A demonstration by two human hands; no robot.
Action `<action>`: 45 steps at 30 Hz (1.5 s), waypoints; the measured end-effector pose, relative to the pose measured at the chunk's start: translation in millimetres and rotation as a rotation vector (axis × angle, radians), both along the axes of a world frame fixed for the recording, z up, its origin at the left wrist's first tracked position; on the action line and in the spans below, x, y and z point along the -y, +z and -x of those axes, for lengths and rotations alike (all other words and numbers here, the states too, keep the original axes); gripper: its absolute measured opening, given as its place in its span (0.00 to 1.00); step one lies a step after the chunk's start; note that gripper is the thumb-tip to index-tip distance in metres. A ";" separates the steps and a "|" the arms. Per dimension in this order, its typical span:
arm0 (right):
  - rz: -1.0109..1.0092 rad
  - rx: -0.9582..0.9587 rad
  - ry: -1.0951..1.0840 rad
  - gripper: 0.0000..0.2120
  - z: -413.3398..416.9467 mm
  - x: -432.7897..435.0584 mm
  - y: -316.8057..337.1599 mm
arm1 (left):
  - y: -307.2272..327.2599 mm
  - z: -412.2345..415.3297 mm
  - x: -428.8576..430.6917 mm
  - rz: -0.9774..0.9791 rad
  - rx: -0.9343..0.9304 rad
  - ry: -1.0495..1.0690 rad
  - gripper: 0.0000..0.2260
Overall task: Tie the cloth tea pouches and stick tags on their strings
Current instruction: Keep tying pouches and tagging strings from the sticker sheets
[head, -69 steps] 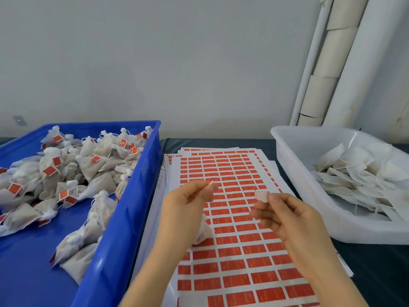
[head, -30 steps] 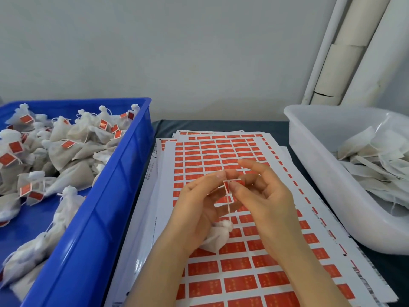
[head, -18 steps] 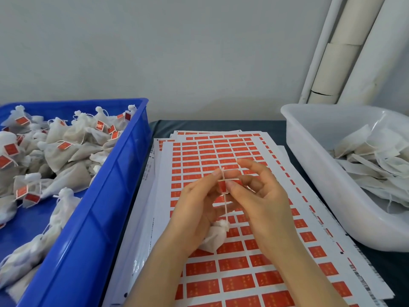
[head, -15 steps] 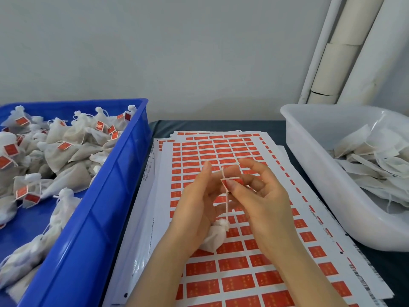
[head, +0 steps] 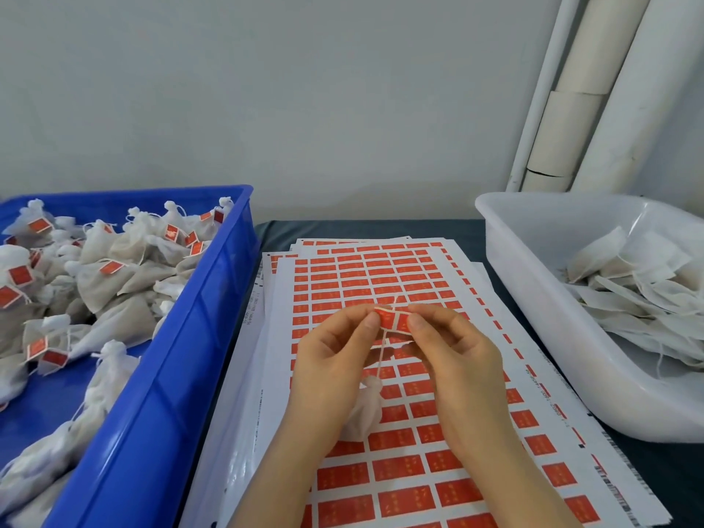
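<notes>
While it is held above the sticker sheets (head: pixel 404 470), a red tag (head: pixel 394 321) is pinched at both ends.
Head view: the grip of the left hand (head: pixel 327 363) pinches the tag's left end, that of the right hand (head: pixel 457 360) its right end; the string (head: pixel 381 358) runs from the tag to the pouch (head: pixel 364 417) by the left palm. A blue crate (head: pixel 171 375) of tagged pouches (head: pixel 114 280) sits left, a white tub (head: pixel 533 299) of flat pouches (head: pixel 640 295) right.

Soft, even light, barely a shadow; slight sheen on the blue crate (head: pixel 179 360); white pipes (head: pixel 644 101) lean from wide-angle distortion; detail soft.
</notes>
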State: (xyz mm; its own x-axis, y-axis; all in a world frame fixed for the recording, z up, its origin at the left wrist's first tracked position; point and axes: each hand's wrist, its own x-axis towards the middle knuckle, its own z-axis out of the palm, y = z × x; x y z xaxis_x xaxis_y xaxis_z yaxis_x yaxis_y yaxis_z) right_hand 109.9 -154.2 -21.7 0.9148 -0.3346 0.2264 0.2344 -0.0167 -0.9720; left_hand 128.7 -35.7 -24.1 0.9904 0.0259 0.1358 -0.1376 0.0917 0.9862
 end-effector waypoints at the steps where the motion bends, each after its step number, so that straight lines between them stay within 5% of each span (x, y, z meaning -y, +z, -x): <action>1: -0.005 -0.014 0.009 0.11 -0.5 0.5 -0.6 | 0.4 0.8 0.1 0.002 0.004 0.002 0.11; 18: 0.141 -0.025 0.016 0.09 -0.4 -2.9 3.1 | 4.1 6.4 3.0 -0.018 0.035 -0.029 0.12; 30: 0.261 0.138 0.010 0.06 1.7 -0.8 0.1 | 8.1 7.7 -0.4 0.122 -0.033 -0.065 0.11; 36: 0.232 0.129 -0.006 0.06 1.6 -3.4 0.3 | 7.9 7.6 -0.6 0.128 -0.069 -0.044 0.11; 41: 0.121 0.109 -0.027 0.17 1.2 -3.4 -0.1 | 9.5 7.9 -0.1 0.145 -0.091 -0.048 0.11; 45: 0.111 0.085 -0.040 0.14 0.2 -2.9 -2.5 | 10.6 8.6 -0.1 0.139 -0.085 -0.058 0.10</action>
